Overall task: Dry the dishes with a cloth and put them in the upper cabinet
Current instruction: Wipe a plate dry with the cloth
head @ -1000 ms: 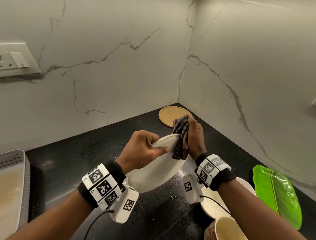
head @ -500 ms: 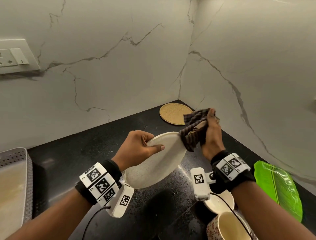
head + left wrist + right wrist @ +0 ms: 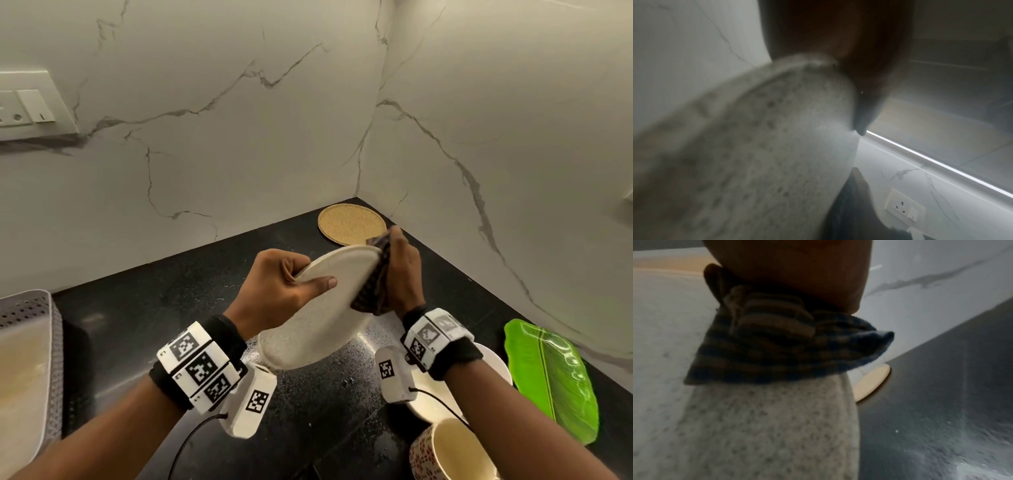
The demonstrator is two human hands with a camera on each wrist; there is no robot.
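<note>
A speckled cream plate (image 3: pixel 325 308) is held tilted above the black counter (image 3: pixel 178 298). My left hand (image 3: pixel 284 284) grips its left rim, thumb on the upper face. My right hand (image 3: pixel 400 274) holds a dark checked cloth (image 3: pixel 373 284) wrapped over the plate's right rim. In the left wrist view the plate (image 3: pixel 766 146) fills the frame under my thumb (image 3: pixel 863 105). The right wrist view shows the cloth (image 3: pixel 781 344) bunched on the plate (image 3: pixel 766 431) beneath my palm.
A round cork mat (image 3: pixel 352 222) lies in the counter's corner. At lower right are a white plate (image 3: pixel 438 401), a patterned mug (image 3: pixel 452 452) and a green leaf-shaped tray (image 3: pixel 555 377). A perforated grey rack (image 3: pixel 34 342) stands at the left. A wall socket (image 3: pixel 27 106) is upper left.
My right hand swung the cloth off the plate to the right, then brought it back down over the plate's right rim. My left hand kept its grip and tilted the plate slightly.
</note>
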